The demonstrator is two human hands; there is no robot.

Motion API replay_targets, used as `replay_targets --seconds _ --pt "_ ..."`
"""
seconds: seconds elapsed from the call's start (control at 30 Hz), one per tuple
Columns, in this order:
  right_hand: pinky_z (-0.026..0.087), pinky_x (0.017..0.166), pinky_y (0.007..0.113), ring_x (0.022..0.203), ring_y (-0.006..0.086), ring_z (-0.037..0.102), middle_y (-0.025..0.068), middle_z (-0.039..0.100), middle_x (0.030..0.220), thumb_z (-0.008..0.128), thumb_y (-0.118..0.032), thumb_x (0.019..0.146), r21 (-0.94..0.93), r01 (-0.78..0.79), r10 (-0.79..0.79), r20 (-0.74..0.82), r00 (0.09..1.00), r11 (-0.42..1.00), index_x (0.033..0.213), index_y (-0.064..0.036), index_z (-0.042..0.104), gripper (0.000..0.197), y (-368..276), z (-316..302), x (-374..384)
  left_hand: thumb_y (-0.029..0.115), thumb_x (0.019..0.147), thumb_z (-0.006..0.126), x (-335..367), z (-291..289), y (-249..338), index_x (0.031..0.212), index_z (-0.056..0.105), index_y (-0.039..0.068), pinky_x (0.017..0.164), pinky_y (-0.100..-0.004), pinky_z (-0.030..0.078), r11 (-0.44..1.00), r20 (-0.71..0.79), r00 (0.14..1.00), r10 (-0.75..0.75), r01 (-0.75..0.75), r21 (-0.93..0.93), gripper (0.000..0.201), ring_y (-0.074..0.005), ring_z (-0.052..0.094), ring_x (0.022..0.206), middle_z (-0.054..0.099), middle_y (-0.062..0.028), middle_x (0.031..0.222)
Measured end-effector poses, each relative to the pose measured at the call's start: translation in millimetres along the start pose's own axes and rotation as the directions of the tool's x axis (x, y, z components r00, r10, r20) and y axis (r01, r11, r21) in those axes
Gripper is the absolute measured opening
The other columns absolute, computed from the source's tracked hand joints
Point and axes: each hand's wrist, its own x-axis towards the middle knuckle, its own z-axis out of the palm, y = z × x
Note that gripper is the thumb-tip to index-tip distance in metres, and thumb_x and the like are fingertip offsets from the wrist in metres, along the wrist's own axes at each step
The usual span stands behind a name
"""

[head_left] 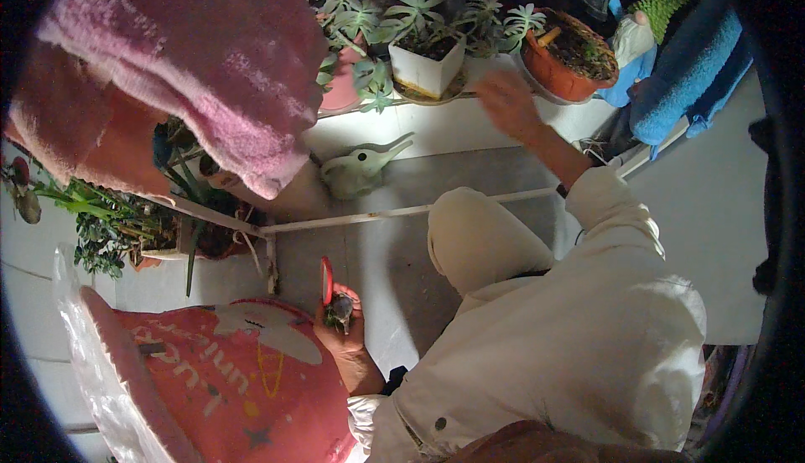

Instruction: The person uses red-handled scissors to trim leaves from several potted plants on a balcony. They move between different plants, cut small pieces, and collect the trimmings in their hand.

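My left hand [344,339], low and left of the middle, has its fingers curled round a small grey-green clump [339,312]. A red loop-shaped piece [326,282] sticks up from the same hand; its kind is not clear. My right arm reaches forward to the plant shelf, where my right hand [506,101] is smeared by motion. It is between a square white pot [428,67] holding a succulent and a round orange pot [563,70] of dark soil with small green growth. I cannot make out whether the right hand holds anything.
A pale green watering can [356,172] stands behind a rail [369,216]. Pink towels [210,69] hang left, a blue towel [689,77] right, beside a garden gnome [635,52]. A printed red bag [243,379] is lower left, near leafy plants [105,220].
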Motion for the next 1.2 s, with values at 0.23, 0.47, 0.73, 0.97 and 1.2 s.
replay_targets --seconds 0.23,0.47,0.73,0.97,1.2 --pt "0.047 0.072 0.033 0.076 0.0195 0.055 0.0006 0.053 0.071 0.068 -0.018 0.075 0.496 0.111 -0.226 0.177 0.958 0.861 0.084 -0.0163 0.066 0.01 -92 19 66 0.017 0.086 0.044 -19 6 3 0.113 0.051 -0.007 0.083 -0.0406 0.048 0.992 -0.032 0.998 0.053 -0.057 -0.116 0.037 -0.0296 0.058 0.093 0.06 -0.017 0.102" --pt "0.046 0.065 0.036 0.079 0.0245 0.056 0.0045 0.049 0.093 0.066 -0.017 0.078 0.739 -0.119 -0.079 0.227 0.971 0.663 0.091 -0.0092 0.05 0.022 -158 29 103 0.014 0.086 0.049 -28 11 4 0.109 0.054 -0.007 0.086 -0.0427 0.048 0.977 -0.061 0.987 0.152 -0.159 -0.144 0.031 -0.0291 0.06 0.09 0.062 -0.0173 0.098" --pt "0.042 0.053 0.045 0.056 0.0334 0.054 0.0124 0.05 0.059 0.057 -0.024 0.086 0.789 -0.1 -0.133 0.224 0.966 0.606 0.069 -0.0074 0.046 0.027 -199 41 119 0.021 0.086 0.047 -42 25 6 0.109 0.054 -0.007 0.083 -0.0418 0.048 0.992 0.073 0.989 0.126 -0.125 -0.019 0.036 -0.0299 0.059 0.09 0.061 -0.0176 0.098" --pt "0.046 0.061 0.04 0.064 0.0307 0.06 0.0137 0.061 0.065 0.06 -0.041 0.085 0.768 -0.375 -0.265 0.562 0.784 0.519 0.077 -0.0061 0.065 0.036 -232 47 126 0.023 0.094 0.038 -44 27 4 0.115 0.049 -0.008 0.08 -0.042 0.051 0.983 -0.034 0.994 0.106 -0.11 -0.148 0.039 -0.0325 0.06 0.089 0.06 -0.0221 0.1" --pt "0.044 0.089 0.038 0.102 0.0286 0.056 0.0134 0.064 0.103 0.058 -0.026 0.085 0.827 -0.053 -0.517 0.399 0.757 0.56 0.097 -0.0022 0.066 0.027 -256 60 132 0.022 0.094 0.037 -51 31 6 0.115 0.049 -0.007 0.082 -0.0422 0.05 0.979 -0.035 0.991 0.127 -0.131 -0.154 0.038 -0.0315 0.06 0.09 0.06 -0.0213 0.099"
